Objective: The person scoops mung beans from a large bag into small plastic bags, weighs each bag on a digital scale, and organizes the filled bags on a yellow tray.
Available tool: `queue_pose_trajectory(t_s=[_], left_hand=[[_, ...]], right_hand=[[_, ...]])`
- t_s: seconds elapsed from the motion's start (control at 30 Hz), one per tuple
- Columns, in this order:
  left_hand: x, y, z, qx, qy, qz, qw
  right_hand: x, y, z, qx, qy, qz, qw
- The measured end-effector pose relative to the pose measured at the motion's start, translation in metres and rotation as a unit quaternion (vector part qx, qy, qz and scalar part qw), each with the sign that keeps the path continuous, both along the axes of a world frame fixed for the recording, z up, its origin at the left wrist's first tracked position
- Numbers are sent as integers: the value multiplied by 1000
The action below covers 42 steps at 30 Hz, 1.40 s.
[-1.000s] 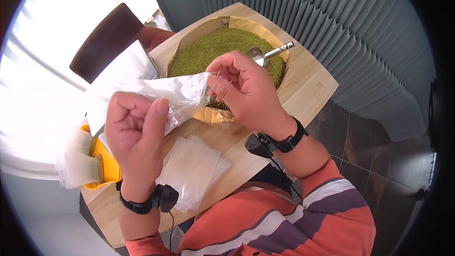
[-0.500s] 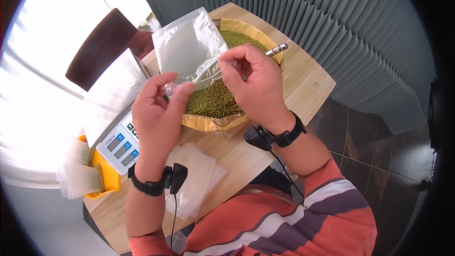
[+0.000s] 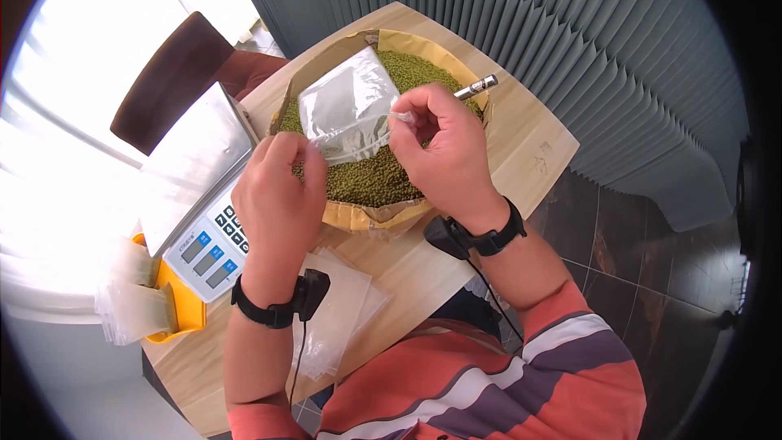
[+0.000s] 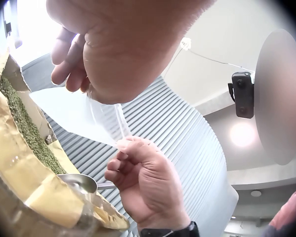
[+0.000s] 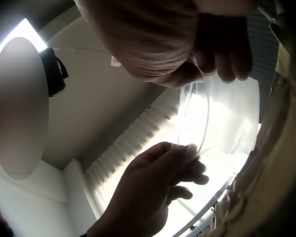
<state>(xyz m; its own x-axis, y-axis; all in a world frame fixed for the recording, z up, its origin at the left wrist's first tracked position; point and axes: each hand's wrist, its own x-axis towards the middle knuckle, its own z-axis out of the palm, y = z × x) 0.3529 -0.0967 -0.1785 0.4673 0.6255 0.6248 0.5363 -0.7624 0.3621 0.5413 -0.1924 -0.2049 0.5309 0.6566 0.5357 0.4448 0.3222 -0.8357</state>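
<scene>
L hand (image 3: 281, 195) pinches one corner of the clear plastic bag (image 3: 350, 98) btwn thumb & finger; R hand (image 3: 444, 143) pinches the opp. corner likewise, w/ its other fingers loosely curled. Step in hand is prob. parting the bag's mouth: best to catch one layer per side, roll the film lightly btwn thumb & fingertip, then ease corners apart w/ even pull, b/c thin film could stretch or slip. Keep wrists level so the mouth doesn't twist. Bag hangs btwn the hands, above the beans (image 3: 371, 183), mouth edge toward the person, bottom pointing away. It's see-through, shiny, creased nr the mouth, flatter at the far end; looks empty. R wrist view shows two thin lines bowing apart nr the mouth; can't tell if that's a real gap. Beans sit in a brown paper sack (image 3: 379, 216), scoop (image 3: 475, 87) resting at its R side, handle out. Scale (image 3: 208, 257) is on the L, spare bags (image 3: 334, 293) lie flat on the table (image 3: 521, 126) nearer the body.
</scene>
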Motion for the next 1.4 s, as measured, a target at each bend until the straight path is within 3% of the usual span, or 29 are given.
queue_pose_trajectory(t_s=[0.23,0.3,0.4,0.7,1.23,1.4], left_hand=[[-1,-18,1,-57,0,-11,998],[0,-19,1,28,11,-21,999],[-3,-16,-2,59,51,-64,995],[-8,-22,-5,45,39,-96,994],[-8,-20,-17,-11,47,-46,998],[-9,-20,-16,0,51,-41,998]], right_hand=[[9,2,-4,-30,-44,1,999],[9,-1,-2,-61,-73,9,995],[7,-5,1,-92,-110,16,990],[9,0,-2,-79,-166,-30,982],[7,-6,0,-179,-177,9,968],[19,-22,18,-111,-244,12,963]])
